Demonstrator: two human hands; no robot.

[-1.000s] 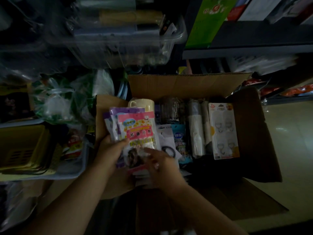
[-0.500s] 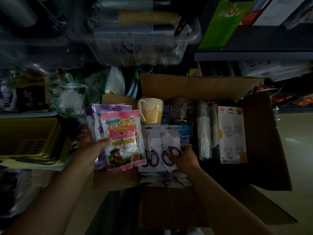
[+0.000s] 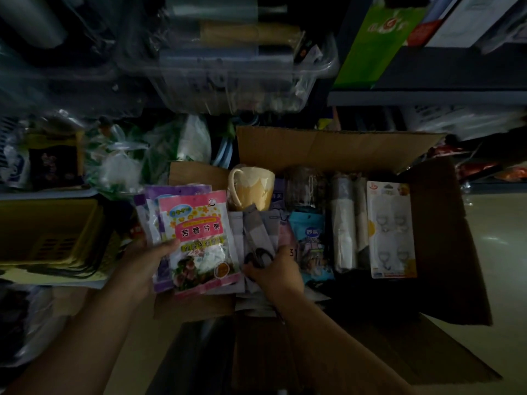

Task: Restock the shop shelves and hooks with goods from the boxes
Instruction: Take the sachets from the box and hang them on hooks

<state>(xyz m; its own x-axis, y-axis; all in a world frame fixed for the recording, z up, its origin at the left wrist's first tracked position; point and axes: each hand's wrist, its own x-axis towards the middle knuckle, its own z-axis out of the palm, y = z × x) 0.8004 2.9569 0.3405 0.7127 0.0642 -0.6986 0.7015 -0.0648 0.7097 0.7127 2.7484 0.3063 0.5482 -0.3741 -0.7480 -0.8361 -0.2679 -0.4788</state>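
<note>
Head view | left hand [image 3: 148, 259] clamps a fan of sachets [image 3: 199, 238] beside the box [image 3: 336, 146] | right hand [image 3: 275, 270] pinches carded scissors [image 3: 256, 238] inside it | light, stiff card, probably best gripped low

Two bare forearms reach into view from the bottom edge, one from the lower left and one from the lower right, each ending in a bare hand: the left hand [image 3: 142, 263] and the right hand [image 3: 278, 273]. No sleeve, cuff or glove shows on either arm as far as the picture's edge, and no watch, strap or ring can be made out on the wrists or fingers. The light is dim, so finer detail such as the nails is hard to tell. Small dark digits sit near the right hand's knuckles; whether they are on the hand cannot be told.
</note>
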